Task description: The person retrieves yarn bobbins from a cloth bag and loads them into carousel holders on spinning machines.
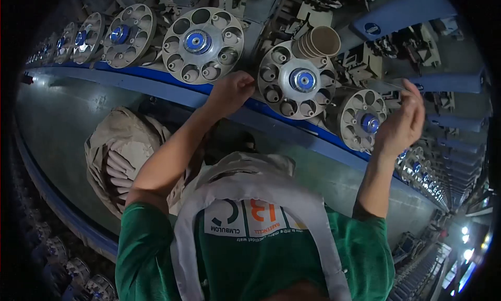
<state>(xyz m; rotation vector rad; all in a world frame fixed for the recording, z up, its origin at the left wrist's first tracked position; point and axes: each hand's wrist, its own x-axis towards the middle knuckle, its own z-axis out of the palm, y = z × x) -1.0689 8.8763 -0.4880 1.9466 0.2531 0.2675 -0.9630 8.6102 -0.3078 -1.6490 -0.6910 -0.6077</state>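
My left hand (231, 93) is curled, its fingertips together between two round magazines; what it holds, if anything, I cannot make out. Just right of it is a round magazine (298, 80) with a blue hub and a ring of pockets, several holding bobbins. On the left stands another such magazine (202, 46). My right hand (404, 121) is raised at the right, fingers drawn together on a faint thread (373, 85) that runs left towards the nearer magazine. Nested paper cones (324, 41) rest at that magazine's upper rim.
A blue rail (284, 124) runs below the row of magazines. At the left a cloth sack (122, 155) holds pale bobbins. Blue machine arms (404, 14) jut out on the upper right. A smaller magazine (364, 121) sits beside my right hand.
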